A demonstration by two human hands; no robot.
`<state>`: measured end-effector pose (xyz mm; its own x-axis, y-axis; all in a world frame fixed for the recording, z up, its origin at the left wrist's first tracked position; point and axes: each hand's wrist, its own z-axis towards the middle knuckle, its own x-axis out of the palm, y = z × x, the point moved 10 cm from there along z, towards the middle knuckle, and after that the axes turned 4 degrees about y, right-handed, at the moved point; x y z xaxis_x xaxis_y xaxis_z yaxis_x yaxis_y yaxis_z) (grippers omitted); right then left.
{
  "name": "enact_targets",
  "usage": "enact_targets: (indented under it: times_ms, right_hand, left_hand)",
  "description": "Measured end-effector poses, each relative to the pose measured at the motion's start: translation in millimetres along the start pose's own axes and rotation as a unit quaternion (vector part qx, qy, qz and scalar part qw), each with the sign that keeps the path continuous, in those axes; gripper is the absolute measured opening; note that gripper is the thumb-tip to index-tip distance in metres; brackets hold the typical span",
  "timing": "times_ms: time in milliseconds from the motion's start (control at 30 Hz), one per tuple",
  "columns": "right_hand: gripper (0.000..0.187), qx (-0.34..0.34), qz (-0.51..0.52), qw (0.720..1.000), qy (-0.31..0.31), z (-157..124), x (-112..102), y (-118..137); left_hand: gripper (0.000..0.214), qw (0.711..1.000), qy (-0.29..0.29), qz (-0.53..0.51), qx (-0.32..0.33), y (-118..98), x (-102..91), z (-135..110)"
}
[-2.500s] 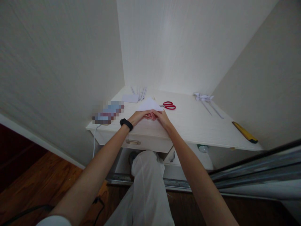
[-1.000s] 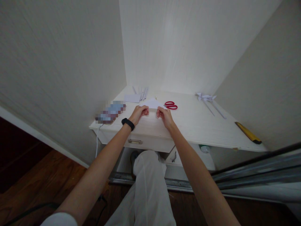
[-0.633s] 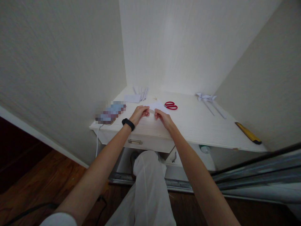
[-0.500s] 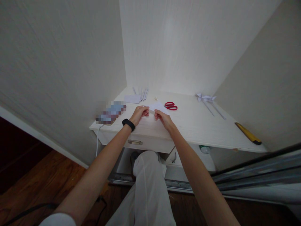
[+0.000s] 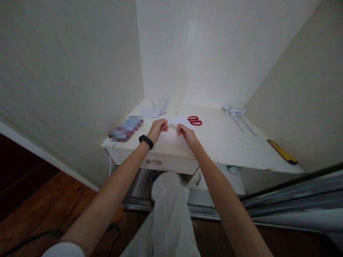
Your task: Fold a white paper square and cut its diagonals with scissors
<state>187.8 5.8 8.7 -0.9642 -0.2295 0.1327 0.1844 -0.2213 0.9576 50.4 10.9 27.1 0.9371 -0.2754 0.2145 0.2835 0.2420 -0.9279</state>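
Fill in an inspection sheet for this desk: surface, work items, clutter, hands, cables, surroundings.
Surface: white desk; brownish mark on front edge.
Work items: white paper between the hands.
Clutter: red-handled scissors, flat white sheet, thin white sticks, white paper bundle, yellow object, pixelated item.
Hands: left hand pinches the paper's left corner, right hand its near edge.
Cables: white cable hanging at the desk's left, dark cable on the floor.
Surroundings: pale walls, wooden floor, metal rails.
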Motion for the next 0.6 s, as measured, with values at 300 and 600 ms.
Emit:
enact_targets:
  times_ms: [300, 600]
  right_hand:
    - [0.034, -0.013, -0.040, 0.998, 0.042, 0, 9, 0]
    - [0.029, -0.022, -0.019, 0.999, 0.037, 3, 3, 0]
  left_hand:
    - [0.035, 0.990, 0.106, 0.066, -0.065, 14, 26.0, -4]
    - [0.031, 0.996, 0.049, 0.056, -0.040, 12, 12.5, 0]
